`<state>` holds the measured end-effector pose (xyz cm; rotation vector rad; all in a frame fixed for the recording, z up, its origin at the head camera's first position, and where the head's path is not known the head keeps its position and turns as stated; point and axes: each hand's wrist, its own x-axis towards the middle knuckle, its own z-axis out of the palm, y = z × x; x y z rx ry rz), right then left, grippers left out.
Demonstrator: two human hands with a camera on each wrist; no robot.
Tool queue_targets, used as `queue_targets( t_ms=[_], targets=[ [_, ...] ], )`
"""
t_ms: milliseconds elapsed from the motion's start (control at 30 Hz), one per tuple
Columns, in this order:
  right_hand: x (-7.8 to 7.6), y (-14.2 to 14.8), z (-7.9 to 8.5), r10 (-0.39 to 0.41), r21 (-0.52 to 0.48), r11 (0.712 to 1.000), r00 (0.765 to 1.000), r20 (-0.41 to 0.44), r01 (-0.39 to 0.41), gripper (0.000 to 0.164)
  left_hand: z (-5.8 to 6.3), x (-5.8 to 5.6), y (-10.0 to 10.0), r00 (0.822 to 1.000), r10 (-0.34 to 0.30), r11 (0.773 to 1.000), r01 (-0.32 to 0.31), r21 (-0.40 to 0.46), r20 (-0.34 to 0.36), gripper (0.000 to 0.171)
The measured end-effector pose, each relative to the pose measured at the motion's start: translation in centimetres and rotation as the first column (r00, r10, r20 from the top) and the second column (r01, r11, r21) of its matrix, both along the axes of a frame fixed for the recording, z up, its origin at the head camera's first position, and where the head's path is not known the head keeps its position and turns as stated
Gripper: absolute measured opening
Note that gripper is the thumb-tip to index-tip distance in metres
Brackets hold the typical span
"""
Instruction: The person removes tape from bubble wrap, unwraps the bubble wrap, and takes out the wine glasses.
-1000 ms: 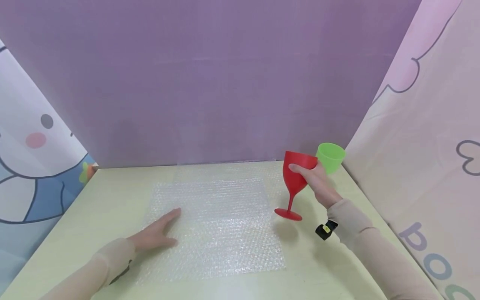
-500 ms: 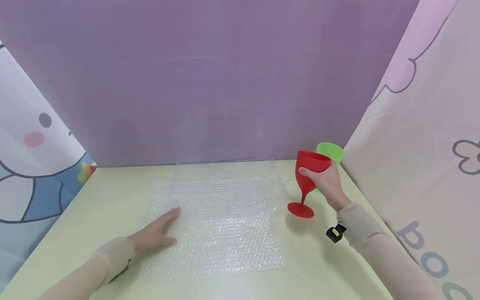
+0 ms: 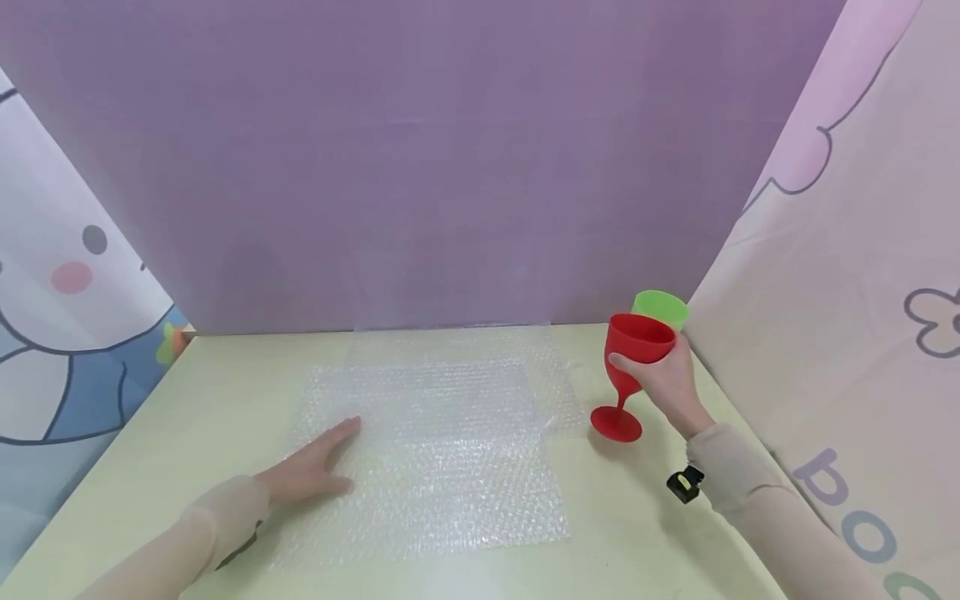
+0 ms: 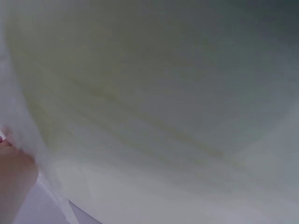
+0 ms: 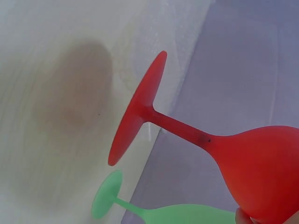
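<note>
My right hand [image 3: 667, 383] grips a red plastic goblet [image 3: 636, 342] round its bowl, thumb on the near side. The goblet is upright, and in the right wrist view its round foot [image 5: 138, 109] hangs a little above the table, over its shadow. Just behind it stands a green goblet [image 3: 660, 308], mostly hidden by the red one and my hand; its foot [image 5: 107, 193] shows in the right wrist view. My left hand [image 3: 311, 471] rests with fingers spread on the left part of a clear bubble wrap sheet [image 3: 450, 467].
The bubble wrap lies in overlapping layers across the middle of the pale yellow table [image 3: 202, 400], reaching the purple back wall [image 3: 450, 167]. A printed side wall [image 3: 847, 333] rises close to the right arm; another printed wall [image 3: 75, 333] stands on the left.
The right hand has carried the red goblet to the right and slightly down, in front of the green goblet, which it now covers more. The left hand has stayed in place.
</note>
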<state>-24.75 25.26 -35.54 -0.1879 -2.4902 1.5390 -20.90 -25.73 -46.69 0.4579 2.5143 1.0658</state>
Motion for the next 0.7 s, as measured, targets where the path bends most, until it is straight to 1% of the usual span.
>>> queue_targets(
  t_ms=[167, 267, 533, 700],
  targets=[
    [0.0, 0.3, -1.1, -0.007, 0.014, 1.0, 0.998, -0.063, 0.008, 0.081, -0.3, -0.1, -0.1, 1.0, 0.006, 1.0, -0.006, -0.004, 0.014, 0.095],
    [0.0, 0.4, -1.6, -0.023, 0.024, 0.999, 0.996, -0.085, 0.026, 0.081, -0.4, -0.1, 0.0, 1.0, 0.01, 1.0, -0.009, -0.007, 0.016, 0.096],
    [0.1, 0.6, -2.2, -0.12, 0.019, 0.992, 0.992, -0.044, 0.121, 0.087, 0.1, -0.1, 0.1, 1.0, 0.012, 1.0, -0.012, -0.011, 0.017, 0.096],
    [-0.1, 0.8, -2.6, -0.167, 0.004, 0.986, 0.984, -0.062, 0.167, 0.087, 0.0, -0.3, 0.0, 1.0, 0.009, 1.0, -0.008, -0.015, 0.016, 0.095]
  ],
)
